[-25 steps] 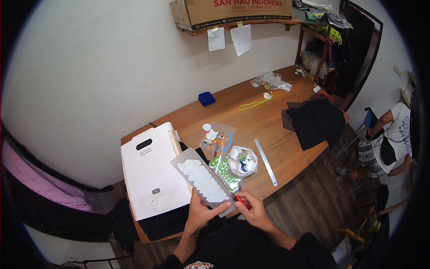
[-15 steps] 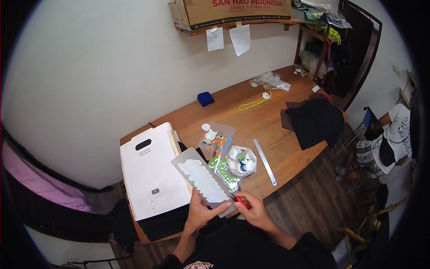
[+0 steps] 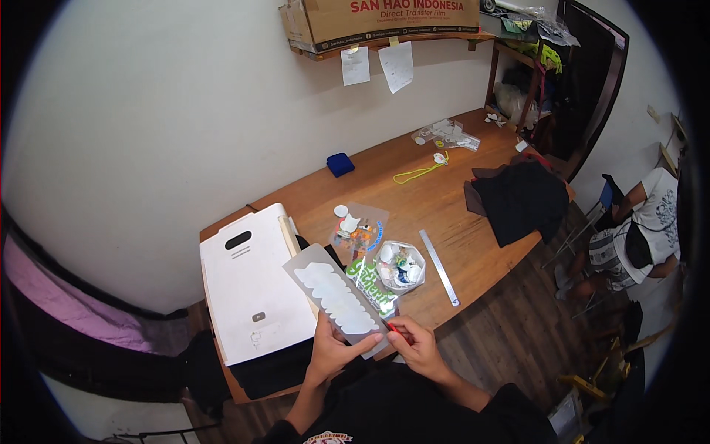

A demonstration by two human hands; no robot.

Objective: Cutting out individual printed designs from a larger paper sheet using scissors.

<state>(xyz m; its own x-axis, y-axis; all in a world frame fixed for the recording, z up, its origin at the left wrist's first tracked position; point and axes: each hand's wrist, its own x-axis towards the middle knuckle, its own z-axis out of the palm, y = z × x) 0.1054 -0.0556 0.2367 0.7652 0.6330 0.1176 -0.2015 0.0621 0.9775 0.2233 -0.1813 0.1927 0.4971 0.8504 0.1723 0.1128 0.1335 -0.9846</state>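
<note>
My left hand [image 3: 334, 352] pinches the lower end of a translucent film sheet [image 3: 339, 297] with a wavy-edged white print, thumb on top. My right hand [image 3: 418, 348] is closed on what look like red-handled scissors [image 3: 393, 329] at the sheet's lower right edge; the fingers cover most of them. Just beyond lies another clear film with green lettering [image 3: 366, 275], partly under the held sheet. Beside it stands a bowl-like white container [image 3: 423, 275] filled with film scraps.
A white machine with a flat lid [image 3: 259, 288] stands at the left. On the wooden table lie a steel ruler [image 3: 439, 268], film with orange prints [image 3: 362, 231], a blue pouch [image 3: 340, 164], a yellow lanyard [image 3: 418, 176] and black cloth [image 3: 518, 200]. Another person [image 3: 640, 237] is at the right.
My right fingers have closed in further around the red handles, so less red shows. The film sheet and my left hand have hardly moved.
</note>
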